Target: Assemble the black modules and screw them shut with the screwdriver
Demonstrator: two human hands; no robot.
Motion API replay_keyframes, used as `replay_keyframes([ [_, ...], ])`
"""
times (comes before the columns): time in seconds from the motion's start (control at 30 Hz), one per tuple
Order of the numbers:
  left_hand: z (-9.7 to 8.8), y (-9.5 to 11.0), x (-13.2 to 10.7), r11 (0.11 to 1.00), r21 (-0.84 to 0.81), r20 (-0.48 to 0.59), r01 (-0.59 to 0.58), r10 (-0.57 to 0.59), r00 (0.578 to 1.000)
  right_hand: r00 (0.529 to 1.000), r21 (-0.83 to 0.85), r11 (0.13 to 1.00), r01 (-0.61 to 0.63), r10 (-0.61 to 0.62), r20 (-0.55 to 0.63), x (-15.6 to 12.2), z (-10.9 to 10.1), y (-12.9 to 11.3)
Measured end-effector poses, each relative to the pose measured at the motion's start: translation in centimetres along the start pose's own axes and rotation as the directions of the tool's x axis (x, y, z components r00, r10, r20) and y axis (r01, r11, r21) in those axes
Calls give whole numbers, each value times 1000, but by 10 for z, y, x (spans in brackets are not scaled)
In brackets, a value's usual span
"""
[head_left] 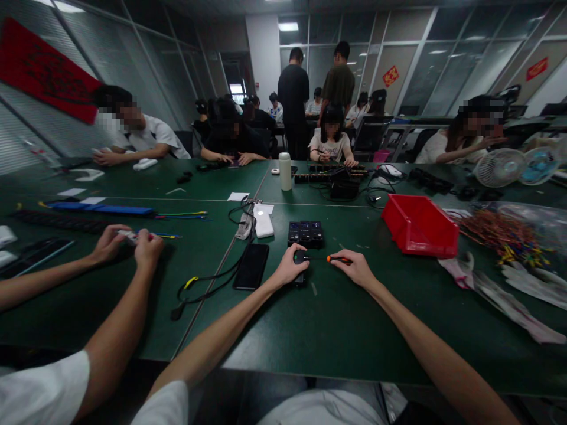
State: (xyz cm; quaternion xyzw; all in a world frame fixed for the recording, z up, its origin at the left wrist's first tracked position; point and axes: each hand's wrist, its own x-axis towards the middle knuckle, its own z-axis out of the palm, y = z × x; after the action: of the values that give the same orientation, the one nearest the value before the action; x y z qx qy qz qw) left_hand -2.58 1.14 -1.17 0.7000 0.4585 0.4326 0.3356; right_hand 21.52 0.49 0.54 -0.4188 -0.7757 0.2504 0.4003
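My left hand [289, 267] is closed around a small dark part [301, 257], holding it just above the green table. In my right hand [357, 268] is a screwdriver [338, 259] with an orange and black handle. Its thin shaft points left toward the dark part; whether the tip touches it I cannot tell. Right behind my left hand sits a black block [306, 234] with three similar sections side by side. Another black piece [300, 280] shows partly under my left hand.
A black phone [251, 267], cables [208, 281] and a white power bank [264, 224] lie to the left. A red bin [419, 227], copper wires [500, 233] and gloves [509, 298] are on the right. A co-worker's hands [148, 251] work at far left. A pale bottle [284, 172] stands behind.
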Motion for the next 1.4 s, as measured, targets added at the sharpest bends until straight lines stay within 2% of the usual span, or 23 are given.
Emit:
replay_keyframes([
  [0.4, 1, -1, 0, 1000, 25, -3, -3, 3, 1000, 985, 45, 987, -156, 153, 78, 2, 0, -2],
  [0.7, 0, 2, 0, 1000, 23, 7, 10, -10, 1000, 944, 171, 940, -296, 260, 205, 3, -2, -1],
  [0.97, 2, 6, 0, 999, -17, -4, 31, -31, 1000, 977, 104, 975, -199, 190, 93, 3, 0, -1],
  [1.17, 1, 9, -1, 999, -34, -4, 42, -42, 999, 1000, 22, 999, -31, 30, 8, -1, 0, -2],
  [1.4, 1, 8, -1, 999, -9, 5, 37, -37, 999, 999, 11, 1000, -14, 14, 37, -2, -1, -4],
])
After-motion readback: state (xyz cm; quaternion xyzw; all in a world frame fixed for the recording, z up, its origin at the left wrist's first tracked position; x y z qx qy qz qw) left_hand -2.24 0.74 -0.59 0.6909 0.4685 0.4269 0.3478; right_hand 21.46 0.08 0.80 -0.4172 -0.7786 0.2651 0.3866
